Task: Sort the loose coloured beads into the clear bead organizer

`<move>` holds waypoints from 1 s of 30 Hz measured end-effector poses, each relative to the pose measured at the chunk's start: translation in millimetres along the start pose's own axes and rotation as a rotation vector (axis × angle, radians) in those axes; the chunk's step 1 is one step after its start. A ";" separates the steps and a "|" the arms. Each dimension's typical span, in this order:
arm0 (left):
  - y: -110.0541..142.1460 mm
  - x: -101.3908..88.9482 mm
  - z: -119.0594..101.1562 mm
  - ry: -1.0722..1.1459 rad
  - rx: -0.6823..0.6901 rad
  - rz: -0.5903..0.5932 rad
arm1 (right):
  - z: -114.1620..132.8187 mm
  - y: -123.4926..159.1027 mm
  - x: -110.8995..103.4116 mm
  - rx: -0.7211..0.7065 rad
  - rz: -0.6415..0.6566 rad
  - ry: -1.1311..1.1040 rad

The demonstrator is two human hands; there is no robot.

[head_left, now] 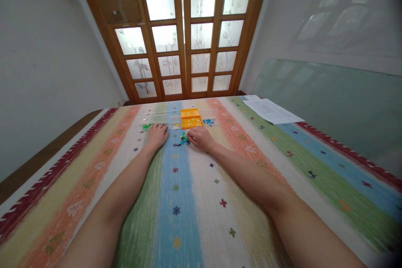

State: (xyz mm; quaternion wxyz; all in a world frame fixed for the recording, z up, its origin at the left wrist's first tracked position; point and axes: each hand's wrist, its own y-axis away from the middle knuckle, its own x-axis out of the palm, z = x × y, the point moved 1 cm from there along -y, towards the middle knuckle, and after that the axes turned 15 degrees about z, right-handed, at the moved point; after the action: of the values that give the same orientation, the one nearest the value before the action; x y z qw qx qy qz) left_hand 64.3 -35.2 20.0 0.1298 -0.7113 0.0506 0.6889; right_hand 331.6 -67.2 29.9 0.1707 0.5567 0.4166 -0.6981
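My left hand [157, 135] lies palm down with its fingers stretched out, at the near edge of a clear box holding small green pieces [146, 127]. No held thing shows under it. Close to the middle, my right hand [201, 137] has its fingers bent together at a small pile of green, blue and dark pieces [184, 138]. Whatever sits between those fingertips is too small to make out. Just beyond the hands stands an open orange case [190, 113] with small white pieces in its near half. Small blue pieces [208, 122] lie in a clear compartment to its right.
A striped, patterned cloth [176, 226] covers the table. Sheets of printed paper [271, 111] lie at the far right. Small yellow pieces [176, 125] sit left of the orange case. Wooden doors with glass panes [165, 37] rise behind the table, between pale walls.
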 end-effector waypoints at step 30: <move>-4.2 -9.4 -46.9 1.487 0.020 0.033 | -2.5 0.6 -0.8 0.032 -0.050 -0.057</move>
State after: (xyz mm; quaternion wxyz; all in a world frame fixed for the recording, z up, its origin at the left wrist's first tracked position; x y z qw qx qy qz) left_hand 110.2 -44.1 30.6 0.0574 -0.9878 0.1422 0.0268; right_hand 333.8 -65.8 30.3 0.1559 0.5287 0.4144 -0.7242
